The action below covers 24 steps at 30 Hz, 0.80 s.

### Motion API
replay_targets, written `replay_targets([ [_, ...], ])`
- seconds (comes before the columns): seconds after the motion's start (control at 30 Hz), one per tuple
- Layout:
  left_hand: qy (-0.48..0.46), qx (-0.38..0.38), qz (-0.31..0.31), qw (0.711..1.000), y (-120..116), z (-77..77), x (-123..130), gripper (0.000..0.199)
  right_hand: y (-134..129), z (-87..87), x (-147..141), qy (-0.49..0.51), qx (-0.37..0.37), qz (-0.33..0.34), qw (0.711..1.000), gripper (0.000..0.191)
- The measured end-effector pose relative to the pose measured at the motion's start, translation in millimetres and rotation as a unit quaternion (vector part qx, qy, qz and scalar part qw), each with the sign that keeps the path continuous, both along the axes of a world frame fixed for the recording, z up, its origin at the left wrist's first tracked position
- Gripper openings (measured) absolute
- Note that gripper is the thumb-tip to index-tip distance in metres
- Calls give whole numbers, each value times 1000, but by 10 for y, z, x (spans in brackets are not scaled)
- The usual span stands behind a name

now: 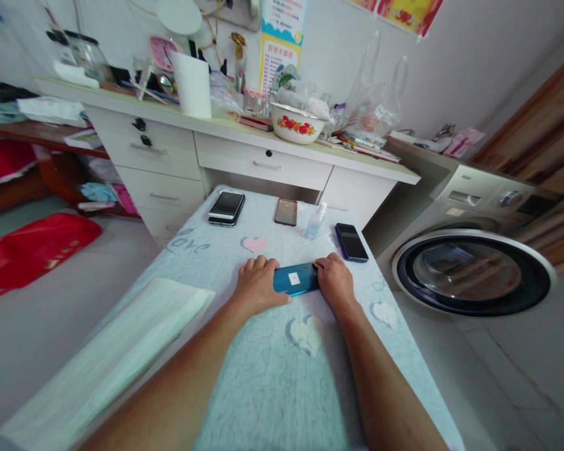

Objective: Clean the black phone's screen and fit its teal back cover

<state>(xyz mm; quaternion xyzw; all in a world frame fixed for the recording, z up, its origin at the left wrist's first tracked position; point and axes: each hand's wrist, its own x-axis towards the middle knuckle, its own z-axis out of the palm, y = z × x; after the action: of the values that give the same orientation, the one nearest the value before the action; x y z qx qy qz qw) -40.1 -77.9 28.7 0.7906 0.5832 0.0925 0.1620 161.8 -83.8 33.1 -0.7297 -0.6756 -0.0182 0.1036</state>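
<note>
A blue phone (295,280) lies sideways, back up, with a white label on it, low over the cloth-covered table (263,382). My left hand (260,285) grips its left end, thumb along the near edge and fingers at the far edge. At the other end my right hand (333,277) has its fingers closed on the phone's corner beside the dark camera area. Beyond the hands stand a clear spray bottle (314,224) and a phone case (286,212). A dark phone (351,242) rests to the right, and stacked phones (227,207) sit at the back left.
A folded pale cloth (117,357) covers the table's left side. Behind is a white desk (258,147) bearing a flowered bowl (297,125), a paper roll (192,86) and plastic bags. On the right stands a washing machine (470,207); a red bag (42,250) lies on the left floor.
</note>
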Motion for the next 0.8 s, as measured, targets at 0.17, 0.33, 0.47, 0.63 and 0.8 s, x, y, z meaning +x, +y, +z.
replay_targets([
  [0.17, -1, -3, -1, 1000, -3, 6, 0, 70, -31, 36, -24, -1, -9, 1, 1000, 32],
  [0.33, -4, -2, 0, 1000, -3, 11, 3, 71, -56, 35, -33, 2, -6, 12, 1000, 31],
  [0.47, -5, -4, 3, 1000, 0, 3, 5, 70, -74, 48, -50, -2, -16, 10, 1000, 31],
  [0.63, -8, -2, 0, 1000, 8, -10, 1, 71, -87, 72, -60, -6, -16, 14, 1000, 31],
  [0.8, -1, -6, 3, 1000, 5, 6, 8, 71, -79, 69, -51, -1, -15, 13, 1000, 31],
])
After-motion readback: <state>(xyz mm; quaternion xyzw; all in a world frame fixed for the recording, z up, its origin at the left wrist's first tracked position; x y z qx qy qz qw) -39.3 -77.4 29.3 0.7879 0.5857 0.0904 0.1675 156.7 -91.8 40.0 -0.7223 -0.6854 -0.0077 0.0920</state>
